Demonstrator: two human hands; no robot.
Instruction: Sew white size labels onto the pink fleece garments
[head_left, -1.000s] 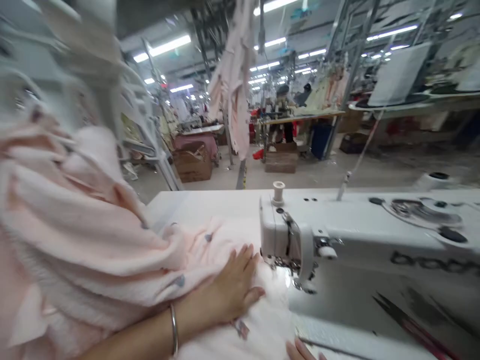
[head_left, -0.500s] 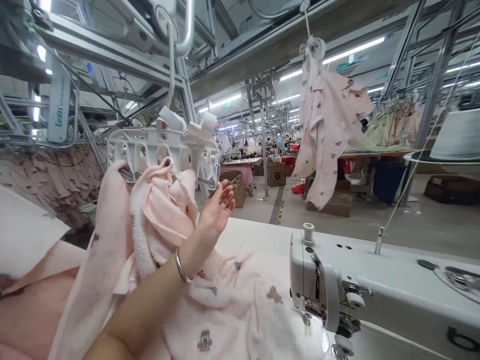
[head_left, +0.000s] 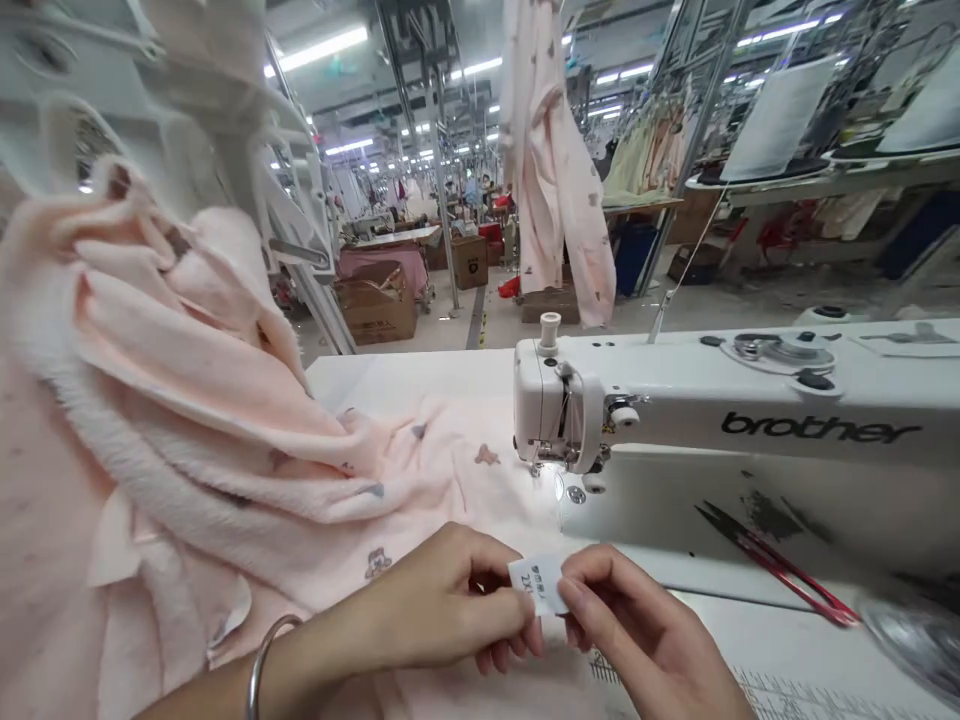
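A small white size label (head_left: 538, 584) with dark print, partly reading "2X", is pinched at both ends between my hands. My left hand (head_left: 457, 597), with a silver bangle at the wrist, closes its thumb and finger on the label's left side. My right hand (head_left: 637, 625) grips the right side between thumb and fingertips. Beneath them lies pink printed fleece fabric (head_left: 420, 510), spread toward the sewing machine (head_left: 559, 410). The machine's needle area is lit, just beyond my hands.
More pink fabric hangs at left from a white clamp hanger (head_left: 292, 200). Red-handled thread snips (head_left: 787, 570) lie on the machine bed at right. Another pink garment (head_left: 555, 170) hangs beyond the table. Thread cones (head_left: 780, 120) stand at upper right; a cardboard box (head_left: 379, 300) sits on the floor.
My left hand has come down from beside the hanger to the front of the machine. My right hand has entered view, and both now hold the label. The view has turned right and downward.
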